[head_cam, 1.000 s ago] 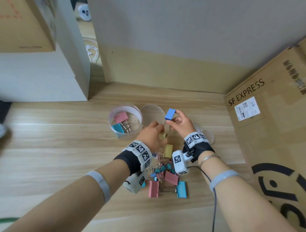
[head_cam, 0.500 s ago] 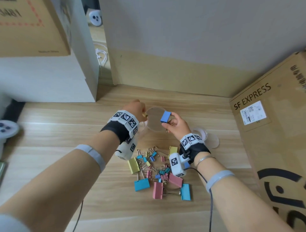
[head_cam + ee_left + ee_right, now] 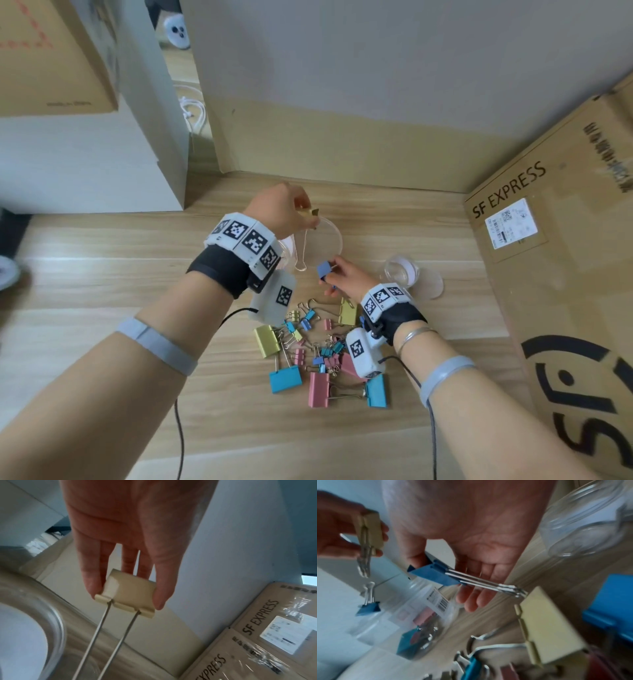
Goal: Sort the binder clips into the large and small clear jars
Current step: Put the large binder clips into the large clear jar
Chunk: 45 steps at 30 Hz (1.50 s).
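Wooden floor (image 3: pixel 102 274) meets grey wall (image 3: pixel 376 68), cardboard box (image 3: pixel 565 274).

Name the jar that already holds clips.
The large jar under the left hand: pink and blue clips inside. The small jar, right, looks empty.

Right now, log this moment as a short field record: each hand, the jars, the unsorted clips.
left hand: pinches a yellow clip, raised over the large jar
right hand: holds a blue clip beside that jar
large jar contents: pink and blue clips
small jar: right of the right hand, contents unclear
unsorted pile: mixed clips on the wooden floor
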Motion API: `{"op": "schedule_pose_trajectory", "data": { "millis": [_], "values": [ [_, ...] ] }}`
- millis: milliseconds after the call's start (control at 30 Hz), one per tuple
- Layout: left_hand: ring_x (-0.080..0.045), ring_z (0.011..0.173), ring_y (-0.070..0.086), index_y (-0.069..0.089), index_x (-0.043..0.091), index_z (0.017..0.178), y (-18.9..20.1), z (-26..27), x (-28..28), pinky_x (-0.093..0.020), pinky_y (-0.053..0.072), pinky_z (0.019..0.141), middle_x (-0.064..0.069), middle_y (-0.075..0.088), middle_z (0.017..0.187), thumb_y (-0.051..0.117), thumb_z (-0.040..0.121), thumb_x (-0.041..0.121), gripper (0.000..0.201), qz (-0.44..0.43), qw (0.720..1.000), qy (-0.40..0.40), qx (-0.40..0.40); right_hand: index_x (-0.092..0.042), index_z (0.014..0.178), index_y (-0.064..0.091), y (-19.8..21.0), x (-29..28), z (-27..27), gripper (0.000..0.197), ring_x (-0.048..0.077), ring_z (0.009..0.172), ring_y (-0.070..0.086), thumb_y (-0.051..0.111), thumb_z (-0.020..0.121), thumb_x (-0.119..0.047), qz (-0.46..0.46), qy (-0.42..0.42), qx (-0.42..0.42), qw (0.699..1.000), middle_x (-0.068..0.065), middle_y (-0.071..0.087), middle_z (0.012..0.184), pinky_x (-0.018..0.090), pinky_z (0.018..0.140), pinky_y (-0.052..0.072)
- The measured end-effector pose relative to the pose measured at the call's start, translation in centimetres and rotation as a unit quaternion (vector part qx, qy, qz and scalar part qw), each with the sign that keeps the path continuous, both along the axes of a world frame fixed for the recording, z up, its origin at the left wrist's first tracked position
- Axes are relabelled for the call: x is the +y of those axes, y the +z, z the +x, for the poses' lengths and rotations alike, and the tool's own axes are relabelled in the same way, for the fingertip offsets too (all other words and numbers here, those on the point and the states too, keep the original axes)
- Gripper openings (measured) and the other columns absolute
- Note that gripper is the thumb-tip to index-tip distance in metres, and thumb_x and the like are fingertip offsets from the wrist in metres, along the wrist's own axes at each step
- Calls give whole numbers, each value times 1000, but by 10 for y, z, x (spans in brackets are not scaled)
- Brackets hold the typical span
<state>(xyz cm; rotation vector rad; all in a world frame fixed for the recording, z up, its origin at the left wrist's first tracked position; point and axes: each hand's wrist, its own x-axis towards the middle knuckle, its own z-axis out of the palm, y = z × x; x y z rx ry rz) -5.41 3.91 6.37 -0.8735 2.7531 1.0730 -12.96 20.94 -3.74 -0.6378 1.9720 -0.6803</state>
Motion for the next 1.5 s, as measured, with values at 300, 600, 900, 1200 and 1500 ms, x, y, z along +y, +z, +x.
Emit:
{"op": "schedule_pose_trajectory", "data": {
  "millis": [300,600,900,1200,1500],
  "values": [
    [-17,93,58,59,16,107,-26,7,24,-29,49,78,1,60,107,68,79,32,34,17,995,-72,-62,-10,125,40,-12,14,2,33,15,60,59,49,94,-14,-15,-83,-26,996,8,54,101,40,73,54],
    [-18,96,55,64,14,106,-27,4,-31,-25,40,77,-2,59,110,72,76,27,33,-39,996,-26,-80,-16,118,43,-10,8,3,27,14,62,59,51,92,-18,-31,-79,-21,996,-1,56,92,27,65,53],
    [-17,105,58,61,23,112,-67,11,-23,-33,50,89,8,58,116,65,80,26,33,-127,970,-187,-93,-25,111,44,-19,-3,1,20,16,66,61,51,92,-20,-27,-64,-31,997,10,58,108,37,75,55],
    [-22,99,60,45,17,117,-79,9,-34,-32,48,82,-1,63,115,63,83,26,39,-112,968,-190,-118,-17,126,40,-24,-21,5,36,14,66,61,50,92,-20,-16,-39,-33,999,12,56,117,35,75,54],
    [-23,100,57,62,12,107,-74,15,-41,-29,47,81,-5,59,119,50,91,16,21,-122,961,-189,-159,-21,126,40,-22,-26,7,41,13,80,58,55,89,-27,36,22,21,999,0,55,114,23,65,47]
  ]
}}
